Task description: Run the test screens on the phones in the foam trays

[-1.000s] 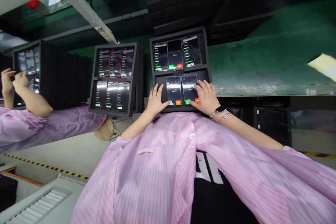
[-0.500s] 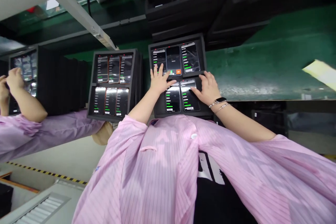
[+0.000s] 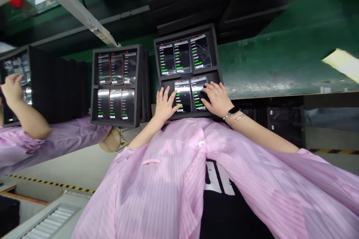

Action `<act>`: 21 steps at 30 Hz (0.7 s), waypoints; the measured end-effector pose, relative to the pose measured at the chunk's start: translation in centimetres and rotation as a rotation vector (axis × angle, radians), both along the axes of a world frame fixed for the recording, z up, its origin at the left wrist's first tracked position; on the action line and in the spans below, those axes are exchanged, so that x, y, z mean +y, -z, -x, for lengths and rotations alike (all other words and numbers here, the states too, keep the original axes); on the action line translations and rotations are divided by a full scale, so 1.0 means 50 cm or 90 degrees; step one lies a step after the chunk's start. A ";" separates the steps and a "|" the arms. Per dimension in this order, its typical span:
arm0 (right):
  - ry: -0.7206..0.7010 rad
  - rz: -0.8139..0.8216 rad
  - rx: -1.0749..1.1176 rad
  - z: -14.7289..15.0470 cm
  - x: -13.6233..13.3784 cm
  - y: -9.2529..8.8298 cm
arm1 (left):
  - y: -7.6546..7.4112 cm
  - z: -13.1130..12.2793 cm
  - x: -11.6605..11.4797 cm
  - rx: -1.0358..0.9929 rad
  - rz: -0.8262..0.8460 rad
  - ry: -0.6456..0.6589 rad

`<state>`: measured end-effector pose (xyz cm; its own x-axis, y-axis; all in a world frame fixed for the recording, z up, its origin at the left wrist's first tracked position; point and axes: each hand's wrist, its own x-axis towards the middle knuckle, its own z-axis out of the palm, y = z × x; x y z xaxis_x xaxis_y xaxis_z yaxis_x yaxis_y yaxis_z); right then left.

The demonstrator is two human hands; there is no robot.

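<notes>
A black foam tray [image 3: 188, 75] lies in front of me with smartphones lit up in its slots. Its far row holds a left phone [image 3: 167, 59], a middle phone [image 3: 182, 56] and a right phone [image 3: 201, 52], all showing lists with green lines. Two more phones, one in the middle [image 3: 183, 97] and one at the right [image 3: 198, 95], are in the near row. My left hand [image 3: 165, 106], fingers spread, rests over the near-left slot and hides what is there; its thumb reaches the middle phone's edge. Across the near-right phone's right side lies my right hand [image 3: 218, 99], fingers apart, gripping nothing.
To the left stands another black tray [image 3: 94, 86] with two rows of phones. Further left, a co-worker's hand [image 3: 14, 89] is beside upright black trays [image 3: 67, 86]. Dark bins [image 3: 193, 5] stand behind my tray, and yellow paper [image 3: 343, 63] lies right on the green bench [image 3: 280, 56].
My left hand has drawn back from the far row to the near-left slot. The far-middle phone's screen went from orange and green buttons to a list. My right hand shifted slightly left.
</notes>
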<state>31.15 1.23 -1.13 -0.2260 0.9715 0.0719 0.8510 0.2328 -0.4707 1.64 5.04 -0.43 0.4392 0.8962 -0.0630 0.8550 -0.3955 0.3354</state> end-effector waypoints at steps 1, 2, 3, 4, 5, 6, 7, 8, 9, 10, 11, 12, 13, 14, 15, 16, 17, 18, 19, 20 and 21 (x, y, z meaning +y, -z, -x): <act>0.003 0.008 -0.006 0.000 0.002 -0.001 | -0.004 -0.004 0.007 0.002 0.001 0.000; 0.007 0.017 -0.011 0.001 0.004 -0.001 | -0.008 -0.009 0.016 0.004 0.003 0.001; 0.008 0.025 -0.016 0.001 0.006 -0.002 | -0.012 -0.013 0.023 0.007 0.007 0.003; 0.001 0.033 -0.023 0.002 0.007 -0.003 | -0.016 -0.016 0.028 0.010 0.011 0.010; -0.010 0.040 -0.031 0.002 0.005 -0.004 | -0.020 -0.018 0.030 0.013 0.015 0.021; -0.024 0.044 -0.038 0.002 0.000 -0.006 | -0.025 -0.018 0.028 0.016 0.018 0.035; -0.039 0.046 -0.044 0.000 -0.006 -0.011 | -0.030 -0.016 0.022 0.015 0.022 0.053; -0.055 0.045 -0.047 -0.003 -0.014 -0.017 | -0.036 -0.013 0.014 0.009 0.028 0.076; -0.075 0.043 -0.047 -0.007 -0.022 -0.025 | -0.042 -0.008 0.004 -0.004 0.041 0.109; -0.095 0.041 -0.045 -0.011 -0.029 -0.035 | -0.049 -0.002 -0.006 -0.025 0.062 0.153; -0.115 0.038 -0.042 -0.016 -0.031 -0.047 | -0.056 0.005 -0.012 -0.052 0.087 0.198; -0.132 0.035 -0.041 -0.019 -0.029 -0.060 | -0.063 0.011 -0.013 -0.077 0.108 0.234; -0.141 0.029 -0.041 -0.020 -0.019 -0.072 | -0.068 0.015 -0.007 -0.097 0.120 0.253; -0.139 0.021 -0.040 -0.019 -0.001 -0.084 | -0.072 0.018 0.008 -0.109 0.117 0.248; -0.127 0.013 -0.039 -0.014 0.024 -0.093 | -0.075 0.018 0.032 -0.110 0.098 0.219; -0.110 0.004 -0.036 -0.006 0.058 -0.099 | -0.075 0.015 0.064 -0.101 0.068 0.172; -0.088 -0.002 -0.033 0.004 0.097 -0.102 | -0.074 0.011 0.102 -0.087 0.036 0.120; -0.067 -0.004 -0.031 0.016 0.141 -0.101 | -0.072 0.004 0.146 -0.071 0.009 0.069; -0.046 -0.004 -0.033 0.030 0.187 -0.096 | -0.069 -0.003 0.192 -0.055 -0.012 0.024; -0.025 -0.001 -0.036 0.043 0.233 -0.087 | -0.065 -0.011 0.238 -0.043 -0.027 -0.013; -0.009 0.000 -0.036 0.055 0.278 -0.074 | -0.061 -0.018 0.281 -0.034 -0.037 -0.039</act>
<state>28.38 15.12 2.57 -0.2436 0.9681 0.0594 0.8725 0.2454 -0.4224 2.54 19.09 2.60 0.3853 0.9227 0.0127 0.8593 -0.3638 0.3596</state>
